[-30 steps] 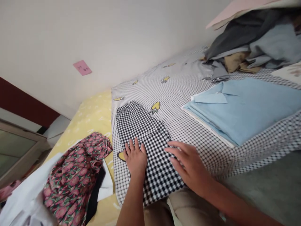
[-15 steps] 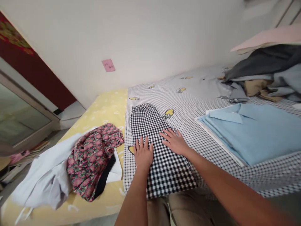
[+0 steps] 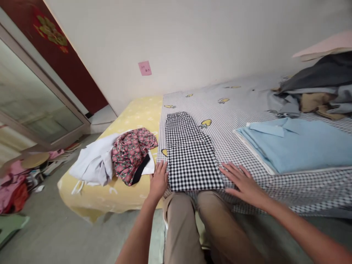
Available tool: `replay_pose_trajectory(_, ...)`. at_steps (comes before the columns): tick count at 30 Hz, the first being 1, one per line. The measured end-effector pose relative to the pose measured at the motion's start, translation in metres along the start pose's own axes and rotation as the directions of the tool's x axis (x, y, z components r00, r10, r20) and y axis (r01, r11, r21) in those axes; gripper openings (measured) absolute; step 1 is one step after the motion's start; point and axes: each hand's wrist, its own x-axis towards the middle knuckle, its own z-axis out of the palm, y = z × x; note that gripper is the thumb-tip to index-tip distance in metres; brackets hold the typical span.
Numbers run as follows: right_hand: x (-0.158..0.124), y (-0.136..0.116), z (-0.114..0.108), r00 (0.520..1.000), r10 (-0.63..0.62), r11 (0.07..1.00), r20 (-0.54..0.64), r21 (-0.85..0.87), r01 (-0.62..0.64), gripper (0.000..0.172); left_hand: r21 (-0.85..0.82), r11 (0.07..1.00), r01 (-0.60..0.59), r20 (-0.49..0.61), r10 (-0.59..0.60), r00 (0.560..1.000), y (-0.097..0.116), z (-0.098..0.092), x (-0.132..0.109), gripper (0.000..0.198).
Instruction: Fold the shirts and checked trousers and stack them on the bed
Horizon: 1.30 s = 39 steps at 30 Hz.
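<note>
A black-and-white checked garment (image 3: 194, 161) with a gathered waist lies flat and folded in front of me; whether it is trousers or a skirt I cannot tell. My left hand (image 3: 159, 179) rests with fingers stretched at its lower left edge, by the bed's near side. On the opposite side, my right hand (image 3: 243, 184) is spread on the checked bedsheet (image 3: 236, 150), just off the garment's lower right corner. Neither hand grips anything. Left of the left hand lies a crumpled pink flowered garment (image 3: 132, 152). To the right is a folded light blue collared shirt (image 3: 302, 146).
White clothing (image 3: 93, 161) sits on the yellow sheet (image 3: 147, 113) at the left. Dark and grey clothes (image 3: 319, 73) are heaped at the far right, below a pink item (image 3: 327, 46). A wall (image 3: 209, 40) closes off the bed's far side. Red and pink cloths (image 3: 16, 187) lie at floor level, left.
Both hands have slid off the top of the checked garment toward me and apart, to its two lower sides. The view has shifted, showing more floor and my knees.
</note>
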Motion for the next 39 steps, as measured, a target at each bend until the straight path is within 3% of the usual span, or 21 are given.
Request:
replay_pose_trajectory(3,-0.014,-0.012,-0.001,0.997,0.002,0.999,-0.08,-0.04,-0.005,0.082,0.053,0.996,-0.078,-0.026,0.079,0.997,-0.007,0.002,-0.018,0.055)
replay_pose_trajectory(8,0.008,-0.027,-0.001,0.976,0.065,0.996,-0.207,-0.045,-0.076,0.093,0.231,0.963,-0.143,-0.09,0.167,0.982,-0.01,0.002,-0.025,0.076)
replay_pose_trajectory(14,0.036,-0.016,-0.01,0.994,0.029,0.999,-0.106,0.031,-0.026,0.096,0.289,0.886,-0.362,0.037,0.368,0.929,-0.009,0.004,-0.026,0.096)
replay_pose_trajectory(19,0.052,-0.005,-0.011,0.993,0.066,0.995,-0.099,0.075,-0.059,0.088,0.202,0.934,-0.294,0.077,0.285,0.956,-0.004,0.003,-0.018,0.098)
replay_pose_trajectory(26,0.075,-0.014,0.0,0.978,0.138,0.99,-0.157,0.065,-0.129,0.09,0.053,0.985,-0.164,0.036,0.163,0.986,0.008,0.009,-0.004,0.069)
replay_pose_trajectory(30,0.09,-0.012,0.009,0.962,0.188,0.98,-0.2,0.095,-0.172,0.084,0.023,0.995,-0.101,-0.084,0.102,0.991,0.002,0.028,0.003,0.048)
replay_pose_trajectory(33,0.1,-0.009,0.014,0.957,0.173,0.983,-0.234,0.108,-0.151,0.075,-0.037,0.992,-0.12,-0.194,0.11,0.975,-0.002,0.036,0.011,0.052)
replay_pose_trajectory(36,0.1,-0.01,0.012,0.95,0.136,0.985,-0.281,0.141,-0.099,0.052,-0.066,0.985,-0.156,-0.297,0.13,0.946,-0.004,0.03,0.013,0.062)
replay_pose_trajectory(39,0.079,-0.02,0.004,0.95,0.084,0.984,-0.3,0.175,-0.032,0.034,0.032,0.978,-0.208,-0.33,0.206,0.921,-0.006,0.012,-0.004,0.06)
